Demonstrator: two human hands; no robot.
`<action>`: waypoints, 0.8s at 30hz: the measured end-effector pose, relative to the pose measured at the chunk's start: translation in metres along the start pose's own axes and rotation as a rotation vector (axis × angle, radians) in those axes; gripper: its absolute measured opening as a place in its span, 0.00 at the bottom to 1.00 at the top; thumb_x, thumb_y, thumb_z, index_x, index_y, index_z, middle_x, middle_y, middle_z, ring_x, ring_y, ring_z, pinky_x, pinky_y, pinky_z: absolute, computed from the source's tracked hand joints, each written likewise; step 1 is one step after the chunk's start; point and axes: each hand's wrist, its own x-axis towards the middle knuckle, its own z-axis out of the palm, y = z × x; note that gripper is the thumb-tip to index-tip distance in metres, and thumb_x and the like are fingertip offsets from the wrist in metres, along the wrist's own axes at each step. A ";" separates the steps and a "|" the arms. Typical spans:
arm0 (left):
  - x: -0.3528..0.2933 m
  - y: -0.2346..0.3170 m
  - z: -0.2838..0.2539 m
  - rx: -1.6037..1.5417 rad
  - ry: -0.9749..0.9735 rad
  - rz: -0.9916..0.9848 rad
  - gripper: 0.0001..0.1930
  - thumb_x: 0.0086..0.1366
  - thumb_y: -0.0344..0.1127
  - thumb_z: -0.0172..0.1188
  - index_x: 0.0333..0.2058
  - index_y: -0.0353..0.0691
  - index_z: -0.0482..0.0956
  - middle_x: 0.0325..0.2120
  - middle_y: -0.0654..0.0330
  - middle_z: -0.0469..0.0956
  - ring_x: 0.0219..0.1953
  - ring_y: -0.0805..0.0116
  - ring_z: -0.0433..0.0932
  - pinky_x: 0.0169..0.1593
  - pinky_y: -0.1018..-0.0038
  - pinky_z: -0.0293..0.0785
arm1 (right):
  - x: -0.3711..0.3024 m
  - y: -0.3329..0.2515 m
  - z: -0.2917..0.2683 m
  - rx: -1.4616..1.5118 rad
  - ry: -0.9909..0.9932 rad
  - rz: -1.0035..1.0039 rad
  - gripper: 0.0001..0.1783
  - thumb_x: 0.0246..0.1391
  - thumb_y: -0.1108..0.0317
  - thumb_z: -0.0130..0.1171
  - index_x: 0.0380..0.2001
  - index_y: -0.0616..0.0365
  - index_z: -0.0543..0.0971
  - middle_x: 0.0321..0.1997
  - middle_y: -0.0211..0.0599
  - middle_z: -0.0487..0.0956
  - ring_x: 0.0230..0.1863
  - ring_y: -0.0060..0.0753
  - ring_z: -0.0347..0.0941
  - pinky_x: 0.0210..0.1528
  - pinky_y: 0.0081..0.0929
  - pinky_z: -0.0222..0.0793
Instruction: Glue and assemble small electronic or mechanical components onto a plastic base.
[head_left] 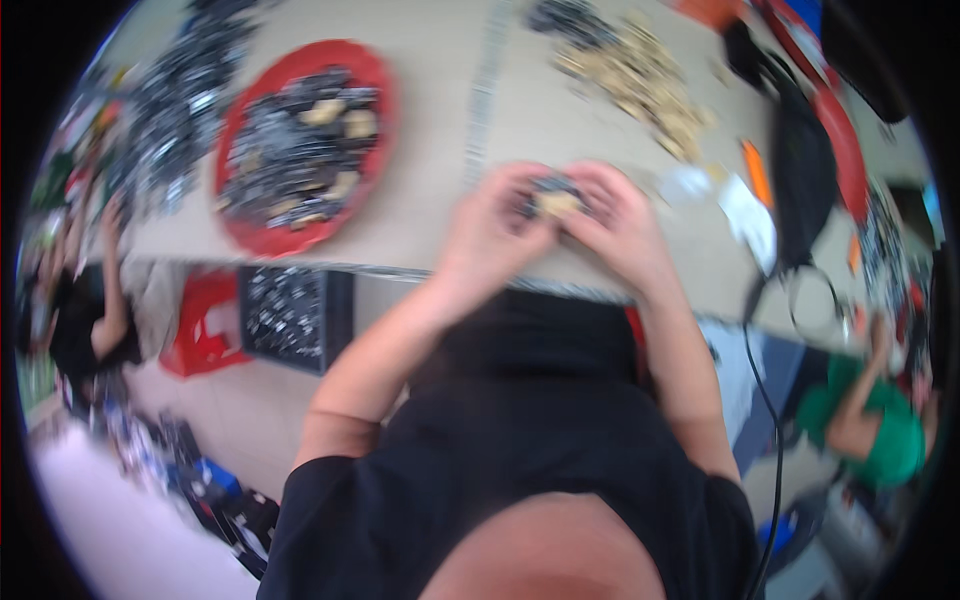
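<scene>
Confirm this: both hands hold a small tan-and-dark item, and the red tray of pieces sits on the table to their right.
Not quite: the head view shows the red tray to their left. The left hand and right hand do hold the small tan-and-dark item.

Smooth plastic tray (345, 55), matt cloth shirt (460, 450)

A red stool (184, 330) stands at left near a person in black (80, 320), while at right an orange object (757, 174) lies by a white sheet (749, 222) and a cable (779, 440) hangs near a person in green (885, 440).
</scene>
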 end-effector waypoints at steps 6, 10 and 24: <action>0.009 -0.010 0.005 -0.032 -0.095 0.119 0.19 0.53 0.20 0.56 0.45 0.36 0.67 0.35 0.62 0.70 0.39 0.76 0.72 0.40 0.78 0.72 | -0.012 0.000 -0.006 -0.032 0.138 0.039 0.26 0.44 0.81 0.55 0.49 0.65 0.63 0.45 0.42 0.72 0.48 0.29 0.69 0.52 0.23 0.63; 0.004 -0.011 -0.001 -0.066 -0.015 0.134 0.18 0.50 0.20 0.56 0.41 0.32 0.69 0.34 0.58 0.70 0.37 0.74 0.72 0.38 0.77 0.73 | -0.007 0.005 0.002 0.004 0.112 0.038 0.25 0.44 0.84 0.53 0.49 0.65 0.63 0.44 0.41 0.72 0.47 0.27 0.69 0.51 0.21 0.64; 0.002 -0.009 0.001 -0.105 -0.076 0.082 0.19 0.49 0.19 0.57 0.43 0.33 0.69 0.40 0.57 0.69 0.41 0.71 0.72 0.44 0.76 0.73 | -0.014 0.005 0.003 -0.011 0.144 0.035 0.24 0.45 0.83 0.53 0.48 0.66 0.63 0.44 0.42 0.72 0.46 0.29 0.70 0.51 0.23 0.65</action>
